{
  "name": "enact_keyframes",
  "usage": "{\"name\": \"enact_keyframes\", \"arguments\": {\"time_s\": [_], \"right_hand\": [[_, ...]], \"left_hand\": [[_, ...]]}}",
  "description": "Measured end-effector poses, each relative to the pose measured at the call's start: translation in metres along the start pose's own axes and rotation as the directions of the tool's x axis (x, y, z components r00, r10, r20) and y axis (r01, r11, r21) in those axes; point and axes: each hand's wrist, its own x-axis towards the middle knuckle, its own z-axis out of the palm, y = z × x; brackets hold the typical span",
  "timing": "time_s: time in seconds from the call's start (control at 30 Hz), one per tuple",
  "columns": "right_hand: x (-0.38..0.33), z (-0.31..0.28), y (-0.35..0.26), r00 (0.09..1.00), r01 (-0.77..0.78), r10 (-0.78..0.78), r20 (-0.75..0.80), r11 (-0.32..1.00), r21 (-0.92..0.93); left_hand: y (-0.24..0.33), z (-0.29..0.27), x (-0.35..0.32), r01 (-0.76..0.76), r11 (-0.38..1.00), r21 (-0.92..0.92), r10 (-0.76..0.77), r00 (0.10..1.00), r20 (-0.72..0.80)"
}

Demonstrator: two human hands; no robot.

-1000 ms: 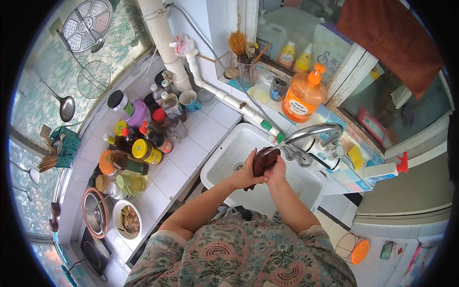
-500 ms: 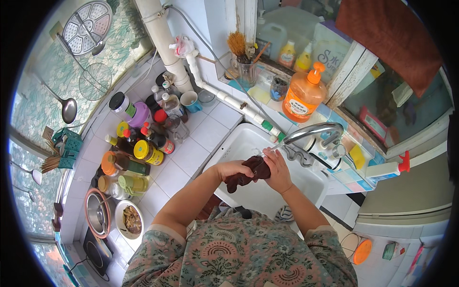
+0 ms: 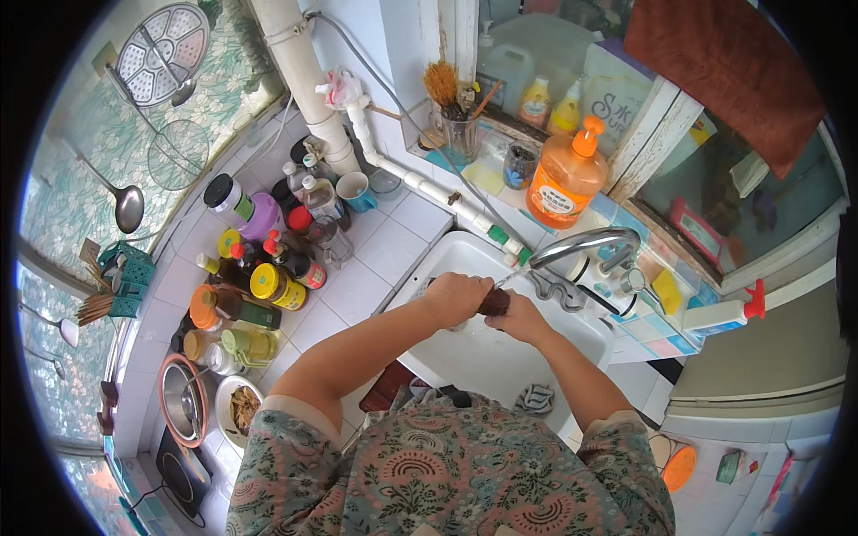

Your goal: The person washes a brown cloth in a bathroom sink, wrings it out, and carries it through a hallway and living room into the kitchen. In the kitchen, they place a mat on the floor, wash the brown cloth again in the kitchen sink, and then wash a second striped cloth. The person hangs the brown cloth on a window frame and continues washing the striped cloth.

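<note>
I'm looking down on the white sink [image 3: 474, 366] from my remote seat, and both hands are busy right over it! The left hand [image 3: 458, 299] is clenched hard on a dark brown cloth [image 3: 494, 302], and the right hand [image 3: 521, 317] grips it from the other side. The two fists nearly meet, with the cloth bunched between them, above the sink, just under the chrome faucet [image 3: 585, 237]. And yes, water is running, a thin stream coming down right at the knuckles! Inside the sink, near its front right, lies a striped cloth [image 3: 536, 398].

Over to the bench [image 3: 384, 241] left of the sink, and it's crowded: a yellow-lidded jar [image 3: 277, 286], dark inside; a green-lidded jug [image 3: 250, 347] with yellowish liquid; a blue mug [image 3: 357, 190], contents beyond my view. Farther left of the sink, a white bowl [image 3: 223, 406] carries brownish food [image 3: 244, 408], partly covered by the sleeve, and beside it a steel bowl [image 3: 174, 397] has a long handle leaning in it.

Behind the sink, a clear glass [image 3: 462, 143] holds a bristly brush [image 3: 441, 82], and near it stands an orange pump bottle [image 3: 566, 192].
</note>
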Motion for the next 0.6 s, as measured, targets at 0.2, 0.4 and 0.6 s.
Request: {"name": "enact_keyframes", "arguments": {"time_s": [0.2, 0.4, 0.6], "right_hand": [[0.012, -0.001, 0.021, 0.896, -0.417, 0.238, 0.374, 0.738, 0.53], [0.015, -0.004, 0.024, 0.87, -0.483, 0.294, 0.396, 0.668, 0.566], [0.0, 0.029, 0.056, 0.991, 0.045, 0.009, -0.136, 0.92, 0.39]], "left_hand": [[-0.017, 0.013, 0.001, -0.251, 0.931, 0.266, 0.315, 0.92, -0.232], [-0.017, 0.017, -0.012, -0.226, 0.962, 0.156, 0.246, 0.961, -0.126], [-0.03, 0.059, -0.017, 0.26, 0.171, -0.95, -0.308, 0.93, 0.199]]}}
